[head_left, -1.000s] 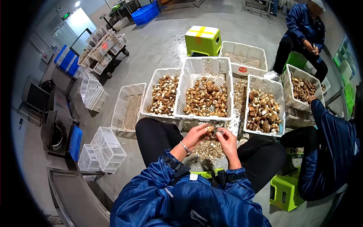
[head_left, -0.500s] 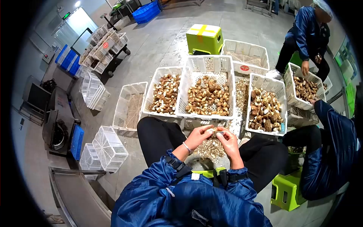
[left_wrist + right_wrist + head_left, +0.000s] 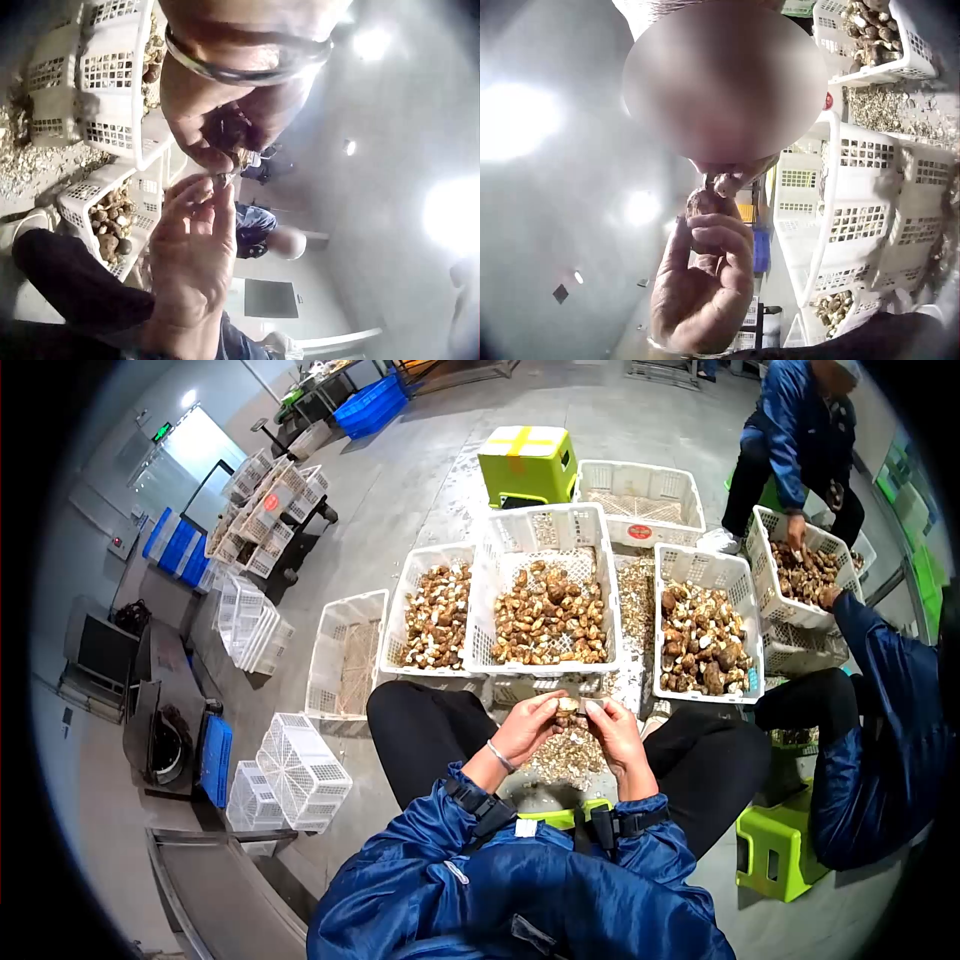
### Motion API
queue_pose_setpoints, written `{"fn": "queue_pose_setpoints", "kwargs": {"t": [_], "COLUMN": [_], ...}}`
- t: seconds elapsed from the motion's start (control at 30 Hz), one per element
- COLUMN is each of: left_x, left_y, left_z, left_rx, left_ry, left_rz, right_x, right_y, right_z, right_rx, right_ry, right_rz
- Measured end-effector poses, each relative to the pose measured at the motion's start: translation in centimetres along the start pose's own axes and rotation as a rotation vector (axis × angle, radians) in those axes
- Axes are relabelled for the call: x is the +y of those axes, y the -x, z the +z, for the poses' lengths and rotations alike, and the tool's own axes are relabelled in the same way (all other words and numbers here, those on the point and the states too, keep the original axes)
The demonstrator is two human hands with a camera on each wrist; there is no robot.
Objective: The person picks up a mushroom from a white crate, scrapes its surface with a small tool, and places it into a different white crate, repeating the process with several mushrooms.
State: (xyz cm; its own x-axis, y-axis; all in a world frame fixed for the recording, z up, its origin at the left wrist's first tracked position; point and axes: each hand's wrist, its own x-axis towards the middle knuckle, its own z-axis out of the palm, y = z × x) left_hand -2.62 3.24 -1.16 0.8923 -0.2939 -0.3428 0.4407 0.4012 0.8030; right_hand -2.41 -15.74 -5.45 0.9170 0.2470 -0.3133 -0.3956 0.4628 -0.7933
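Between the thumb and fingers of my left hand point(image 3: 527, 732) is a brown and white mushroom point(image 3: 567, 706), above my lap in the head view. My right hand point(image 3: 618, 738) is just beside it, fingertips close to the mushroom. The left wrist view shows the right hand point(image 3: 193, 255) pinching a small greyish thing point(image 3: 223, 179), too small to identify, against the left fingertips. From the right wrist, the left hand point(image 3: 705, 289) grips the mushroom point(image 3: 700, 204) with curled fingers; the right hand is mostly blurred. Beyond the knees, a white crate point(image 3: 483, 595) holds many mushrooms.
More mushroom crates stand left point(image 3: 392, 635) and right point(image 3: 660, 622) of the middle one. Scraps point(image 3: 565, 760) lie on the floor between my legs. A green stool point(image 3: 527, 465) stands behind the crates. Two people in blue point(image 3: 890, 700) sit at the right around another crate point(image 3: 765, 575).
The head view has shifted slightly. My fingertips are a little farther apart than half a second ago, with more of the mushroom showing. The person at the back right reaches deeper into a crate.
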Motion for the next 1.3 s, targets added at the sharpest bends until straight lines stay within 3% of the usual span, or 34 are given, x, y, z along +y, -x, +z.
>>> {"fn": "queue_pose_setpoints", "kwargs": {"t": [0.03,0.1,0.13,0.17,0.3,0.37,0.43,0.47,0.5,0.57,0.63,0.67,0.7,0.77,0.83,0.9,0.97,1.1,1.13,1.23,1.27,1.3], "left_x": [0.5,0.3,0.3,0.0,0.3,-0.7,-0.9,-0.8,-0.5,0.0,-0.9,-1.7,-1.5,-1.1,-0.5,-1.5,-1.7,0.0,0.6,0.2,0.0,-0.2], "left_y": [0.3,-0.2,-0.5,-0.5,-0.1,-0.9,-1.2,-0.9,-0.7,-0.3,-1.0,-1.6,-1.8,-1.0,-0.6,-1.5,-1.6,0.1,0.3,-0.7,-1.0,-1.0], "left_z": [0.5,0.1,-0.1,-0.1,0.8,0.0,0.2,1.3,1.1,1.2,0.7,0.0,0.4,0.8,1.2,0.4,-0.3,2.3,2.8,0.3,-0.3,-0.5], "left_rx": [0.01,0.045,0.061,0.053,0.013,0.057,0.087,0.127,0.031,0.014,0.073,0.088,0.102,0.041,0.02,0.113,0.047,0.031,0.04,-0.069,-0.106,-0.077], "left_ry": [0.018,-0.339,-0.521,-0.491,0.073,-0.113,-0.348,-0.128,0.03,0.149,-0.079,-0.229,-0.379,-0.019,0.094,-0.304,-0.59,0.022,-0.027,-0.774,-0.902,-0.699], "left_rz": [-0.018,0.044,0.077,0.075,-0.037,0.013,0.114,0.037,0.005,-0.068,0.026,0.084,0.142,0.004,-0.026,0.082,0.197,0.037,0.022,0.23,0.293,0.217], "right_x": [-0.4,-0.7,-0.7,-0.5,-0.8,-1.1,-0.4,-0.2,-0.4,-0.8,-0.3,-0.4,-0.7,-1.1,-1.2,-0.9,-0.3,-1.5,-1.7,-1.1,-1.1,-1.2], "right_y": [0.2,0.5,0.6,0.4,0.3,0.7,0.4,0.2,0.1,0.3,0.2,0.5,0.6,0.7,0.4,0.6,0.4,0.5,0.7,0.8,0.8,0.8], "right_z": [0.7,1.7,1.9,1.7,0.3,1.3,1.0,0.6,0.4,0.1,1.0,0.8,0.8,0.8,-0.1,0.8,0.4,-0.6,-0.5,0.7,0.5,0.3], "right_rx": [0.007,0.019,0.048,0.03,-0.025,-0.011,0.026,0.02,0.008,0.002,0.011,-0.013,0.0,0.025,0.019,-0.005,-0.014,-0.053,-0.06,-0.043,-0.042,-0.061], "right_ry": [0.017,0.049,0.208,0.179,0.098,0.125,0.387,0.294,0.205,0.102,0.162,0.325,0.248,0.096,0.167,0.105,0.151,0.061,0.06,0.064,0.076,0.043], "right_rz": [-0.045,-0.13,-0.205,-0.183,-0.066,-0.156,-0.305,-0.239,-0.171,-0.097,-0.276,-0.3,-0.261,-0.181,-0.118,-0.197,-0.202,-0.016,-0.044,-0.182,-0.152,-0.1]}}
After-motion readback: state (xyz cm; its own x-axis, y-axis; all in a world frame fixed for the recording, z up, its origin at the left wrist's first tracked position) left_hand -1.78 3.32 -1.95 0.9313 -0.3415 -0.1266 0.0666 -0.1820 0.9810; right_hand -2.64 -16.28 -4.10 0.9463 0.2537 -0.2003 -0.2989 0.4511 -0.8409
